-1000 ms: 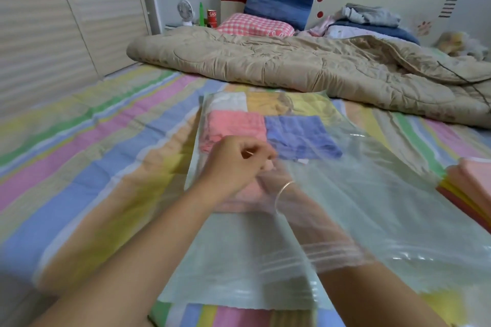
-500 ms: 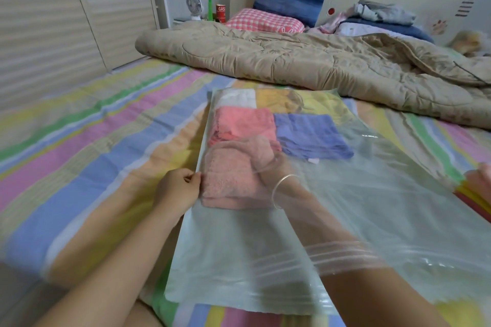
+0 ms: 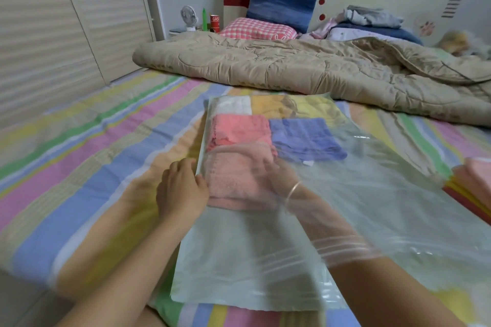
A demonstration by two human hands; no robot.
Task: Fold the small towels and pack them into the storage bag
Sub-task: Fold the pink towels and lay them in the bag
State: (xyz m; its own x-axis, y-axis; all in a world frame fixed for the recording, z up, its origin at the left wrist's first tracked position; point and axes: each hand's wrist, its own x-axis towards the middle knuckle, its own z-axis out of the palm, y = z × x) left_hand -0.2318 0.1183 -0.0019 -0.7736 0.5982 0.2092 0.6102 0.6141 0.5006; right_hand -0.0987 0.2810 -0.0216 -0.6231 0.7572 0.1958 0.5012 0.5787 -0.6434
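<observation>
A clear plastic storage bag (image 3: 239, 260) is lying flat on a striped bedsheet (image 3: 93, 154), its open mouth pointing toward six o'clock, nearest the person. The right hand (image 3: 279, 178) is reaching in through that mouth, resting on a folded pale pink towel (image 3: 231, 180); through the hazy plastic its fingers look stretched out flat, likely to slide the towel into line. The left hand (image 3: 180, 188) is sitting outside, at nine o'clock from the towel, fingers bent against the bag's edge, probably steadying it; whether it is pinching or only pressing cannot be told. The pale pink towel is lying between the two hands. Beyond it, toward twelve o'clock, a coral towel (image 3: 239, 130) and a blue towel (image 3: 303, 135) are lying packed side by side. At three o'clock, a stack of towels (image 3: 473, 180) is waiting outside the bag.
</observation>
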